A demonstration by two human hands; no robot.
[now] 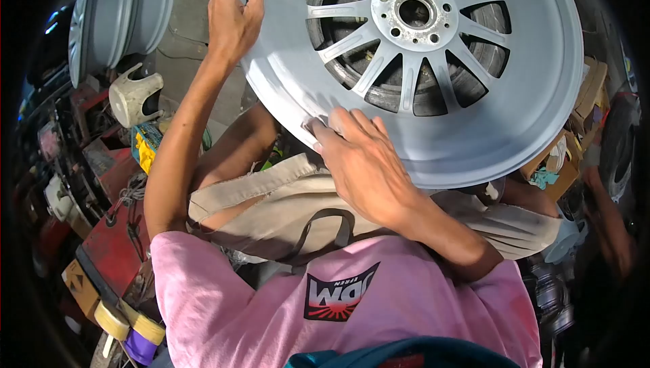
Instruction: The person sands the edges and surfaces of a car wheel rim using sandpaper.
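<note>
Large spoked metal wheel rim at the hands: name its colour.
The wheel rim is mostly pale grey; head view.

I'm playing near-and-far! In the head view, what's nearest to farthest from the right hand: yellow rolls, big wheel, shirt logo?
1. Wheel, touching the right hand.
2. Shirt logo, below the hand.
3. Yellow rolls, at lower left.

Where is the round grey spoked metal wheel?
The wheel spans the head view's upper centre-right, left hand on its left edge, right hand at its lower-left rim.

left: red box [116, 236], cream plastic piece [124, 100], tape rolls [112, 320] | right: cardboard boxes [590, 90]
</note>
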